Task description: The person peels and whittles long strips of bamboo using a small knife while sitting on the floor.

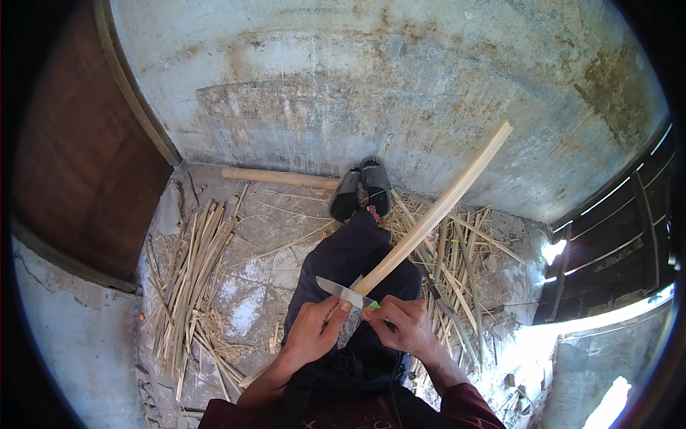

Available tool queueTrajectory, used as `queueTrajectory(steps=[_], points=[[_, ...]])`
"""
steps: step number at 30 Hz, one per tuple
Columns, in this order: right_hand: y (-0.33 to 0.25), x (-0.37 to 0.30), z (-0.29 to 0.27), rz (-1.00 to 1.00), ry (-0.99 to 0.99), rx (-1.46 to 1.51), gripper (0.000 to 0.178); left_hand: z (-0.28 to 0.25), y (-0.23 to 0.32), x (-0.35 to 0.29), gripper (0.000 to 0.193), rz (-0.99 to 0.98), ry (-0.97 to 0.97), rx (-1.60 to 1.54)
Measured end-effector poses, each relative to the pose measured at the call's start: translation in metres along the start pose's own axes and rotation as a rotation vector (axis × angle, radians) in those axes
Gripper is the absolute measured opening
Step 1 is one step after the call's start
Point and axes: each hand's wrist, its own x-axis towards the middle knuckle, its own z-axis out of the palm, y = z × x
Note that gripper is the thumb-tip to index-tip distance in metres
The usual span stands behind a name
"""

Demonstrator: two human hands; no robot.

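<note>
Far as I can tell from my feed, the left hand (319, 329) is pinching the knife (334, 288) blade, right hand (406, 326) curled round its green handle (373, 305), long pale strip (437, 213) slanting over the legs (344, 259), so a sudden slip could nick fingers.

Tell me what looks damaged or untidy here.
The pale blue-grey plastered wall ahead is blotched with brown stains, so it looks weathered. On the grey floor left of the dark-trousered legs, long thin tan strips lie in a loose, uneven heap.
</note>
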Motion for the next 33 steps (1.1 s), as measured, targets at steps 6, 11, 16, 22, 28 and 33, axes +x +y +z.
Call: queueTrajectory(steps=[6,11,16,22,28,33], points=[[-0.001,0.002,0.002,-0.026,0.022,-0.029,0.017,-0.002,-0.005,0.001,0.031,-0.038,0.040,0.066],[-0.004,0.003,0.000,-0.009,0.023,-0.014,0.017,-0.001,-0.008,0.000,0.031,-0.018,0.029,0.029],[-0.001,-0.001,0.003,0.051,0.032,0.058,0.016,0.002,0.001,0.003,0.030,0.015,0.037,-0.053],[-0.003,0.001,-0.001,0.005,0.016,-0.026,0.019,0.003,-0.008,0.002,0.028,0.011,0.051,0.050],[0.001,0.002,0.003,-0.042,0.030,-0.108,0.023,0.003,-0.002,0.006,0.029,-0.010,0.117,0.123],[0.003,0.000,0.007,-0.048,0.041,-0.134,0.021,0.003,-0.003,0.006,0.031,-0.048,0.116,0.177]])
